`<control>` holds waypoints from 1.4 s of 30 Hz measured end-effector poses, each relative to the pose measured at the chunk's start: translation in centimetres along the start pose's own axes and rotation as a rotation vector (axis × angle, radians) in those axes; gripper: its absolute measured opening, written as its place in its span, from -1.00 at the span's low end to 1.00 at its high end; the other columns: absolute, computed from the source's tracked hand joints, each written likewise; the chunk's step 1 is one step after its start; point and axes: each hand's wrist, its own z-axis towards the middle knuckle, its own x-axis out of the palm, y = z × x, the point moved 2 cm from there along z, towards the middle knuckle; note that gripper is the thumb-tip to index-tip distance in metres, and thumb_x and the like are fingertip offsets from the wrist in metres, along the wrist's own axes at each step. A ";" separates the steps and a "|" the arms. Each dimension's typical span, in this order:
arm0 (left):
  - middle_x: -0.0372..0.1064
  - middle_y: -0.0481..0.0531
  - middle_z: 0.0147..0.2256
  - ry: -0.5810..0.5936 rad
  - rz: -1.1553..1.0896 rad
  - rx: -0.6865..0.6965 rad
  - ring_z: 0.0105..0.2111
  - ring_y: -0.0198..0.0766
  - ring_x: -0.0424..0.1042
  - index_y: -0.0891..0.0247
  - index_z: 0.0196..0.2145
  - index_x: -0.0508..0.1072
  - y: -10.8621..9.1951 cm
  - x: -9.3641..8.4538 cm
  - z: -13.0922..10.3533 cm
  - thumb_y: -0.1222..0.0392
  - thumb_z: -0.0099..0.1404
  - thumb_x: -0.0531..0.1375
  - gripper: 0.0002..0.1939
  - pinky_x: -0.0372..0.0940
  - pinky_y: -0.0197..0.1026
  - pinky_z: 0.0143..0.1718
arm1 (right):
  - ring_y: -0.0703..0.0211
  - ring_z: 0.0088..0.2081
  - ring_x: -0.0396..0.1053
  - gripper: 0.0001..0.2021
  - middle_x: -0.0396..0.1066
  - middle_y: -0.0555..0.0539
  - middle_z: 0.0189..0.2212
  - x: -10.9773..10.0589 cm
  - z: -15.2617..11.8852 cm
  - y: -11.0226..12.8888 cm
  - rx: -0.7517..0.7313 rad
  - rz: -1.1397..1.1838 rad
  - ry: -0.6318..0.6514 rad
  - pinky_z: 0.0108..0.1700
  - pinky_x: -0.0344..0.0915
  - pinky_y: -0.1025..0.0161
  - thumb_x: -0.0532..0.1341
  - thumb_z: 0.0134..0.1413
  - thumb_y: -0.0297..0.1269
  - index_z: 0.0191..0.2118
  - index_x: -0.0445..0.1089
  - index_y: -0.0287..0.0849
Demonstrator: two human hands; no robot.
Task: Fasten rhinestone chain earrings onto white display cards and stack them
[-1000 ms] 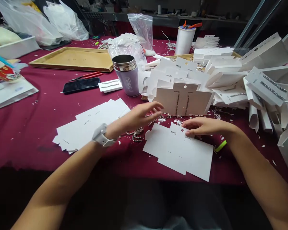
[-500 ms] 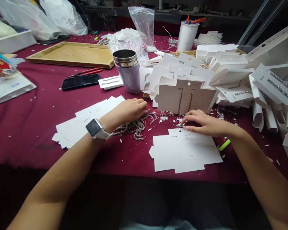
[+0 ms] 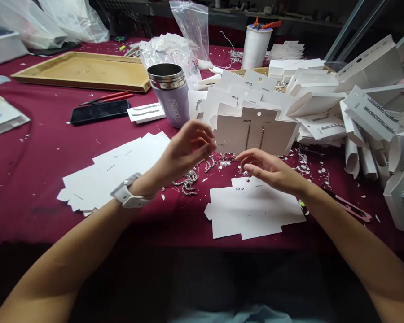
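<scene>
My left hand (image 3: pixel 195 147), a white-strapped watch (image 3: pixel 129 190) on its wrist, is raised above a tangle of silver rhinestone chains (image 3: pixel 189 181). Its fingers are curled toward the thumb and a little blurred; what they pinch, if anything, I cannot make out. My right hand (image 3: pixel 265 169) hovers at the top edge of a flat white die-cut card (image 3: pixel 252 213) printed MNG. Its thumb and forefinger are slightly apart, with nothing visible between them. Behind both hands stands an MNG card (image 3: pixel 234 132) bearing two dark chain strips.
Blank cards (image 3: pixel 117 168) lie at left. Beyond are a phone (image 3: pixel 100 112), a lilac tumbler (image 3: pixel 173 105) and a wooden tray (image 3: pixel 84 74). Folded card boxes (image 3: pixel 323 96) crowd the right side. A pink cutter (image 3: pixel 353 210) rests beside my right forearm; white scraps litter the cloth.
My left hand has lifted up and away from the chain tangle, turning at the wrist. My right hand has risen slightly from the scraps by the card. The view has shifted a little.
</scene>
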 end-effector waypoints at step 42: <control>0.29 0.03 -0.34 0.616 0.660 -0.374 -0.36 -0.22 0.28 0.30 -0.23 0.25 -0.6 3.1 -3.2 -0.13 0.13 0.17 -0.56 0.10 -0.26 -0.39 | 0.28 -0.28 0.39 -0.67 0.39 0.03 -0.40 -1.2 -0.8 1.2 -0.002 0.039 -0.011 -0.24 0.34 0.30 0.22 0.00 -0.27 -0.07 0.25 -0.13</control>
